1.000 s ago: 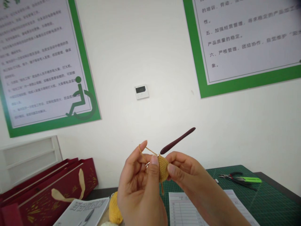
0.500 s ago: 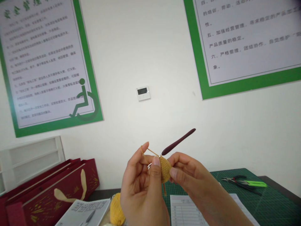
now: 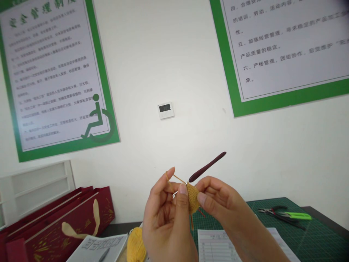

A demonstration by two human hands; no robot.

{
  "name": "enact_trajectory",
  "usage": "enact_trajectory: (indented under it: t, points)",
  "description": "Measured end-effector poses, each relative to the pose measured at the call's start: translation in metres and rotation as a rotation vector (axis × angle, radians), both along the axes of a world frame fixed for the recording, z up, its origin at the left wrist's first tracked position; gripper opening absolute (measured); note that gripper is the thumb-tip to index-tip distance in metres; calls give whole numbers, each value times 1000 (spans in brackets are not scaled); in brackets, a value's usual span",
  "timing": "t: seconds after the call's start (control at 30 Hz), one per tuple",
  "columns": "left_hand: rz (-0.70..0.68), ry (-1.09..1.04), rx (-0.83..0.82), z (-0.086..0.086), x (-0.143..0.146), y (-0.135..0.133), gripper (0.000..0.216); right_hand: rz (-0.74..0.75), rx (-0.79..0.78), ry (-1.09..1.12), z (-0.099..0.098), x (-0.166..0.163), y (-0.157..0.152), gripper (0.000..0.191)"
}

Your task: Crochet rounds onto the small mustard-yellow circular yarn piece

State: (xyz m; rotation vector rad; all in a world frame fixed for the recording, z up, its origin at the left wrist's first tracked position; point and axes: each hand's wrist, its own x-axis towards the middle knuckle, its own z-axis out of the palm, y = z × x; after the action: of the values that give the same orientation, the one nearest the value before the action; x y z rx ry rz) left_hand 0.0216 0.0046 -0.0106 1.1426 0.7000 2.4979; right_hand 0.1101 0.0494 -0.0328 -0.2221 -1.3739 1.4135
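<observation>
My left hand (image 3: 166, 218) is raised in front of the wall and pinches a small mustard-yellow crochet piece (image 3: 193, 198) between thumb and fingers. A strand of yellow yarn (image 3: 178, 178) runs taut over its raised forefinger. My right hand (image 3: 218, 202) grips a crochet hook with a dark maroon handle (image 3: 207, 166); the metal tip sits at the edge of the piece. A ball of yellow yarn (image 3: 135, 245) lies on the table below the left hand.
A green cutting mat (image 3: 313, 233) covers the table at the right, with pliers and green-handled snips (image 3: 289, 214) on it and a printed sheet (image 3: 215, 247). Red gift bags (image 3: 54, 225) stand at the left, a booklet (image 3: 100, 247) beside them. Posters hang on the white wall.
Both hands with the crochet piece and hook have drifted slightly right and down in the picture. The grip on each is unchanged.
</observation>
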Motion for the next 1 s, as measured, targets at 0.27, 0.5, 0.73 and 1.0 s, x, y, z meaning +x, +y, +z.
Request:
enact_trajectory:
  t: [0.27,0.5,0.73,1.0]
  points:
    - [-15,9,-7,0,-2,-2,33,-13,-5,-27,2,0,-1,24]
    - [20,21,-20,-2,-4,1,33,9,-22,-37,2,4,-2,29]
    - [-4,37,-16,-4,-5,1,33,-23,-49,-37,5,1,-4,31]
    - [166,20,-12,-2,2,3,31,33,-37,-61,0,0,0,37]
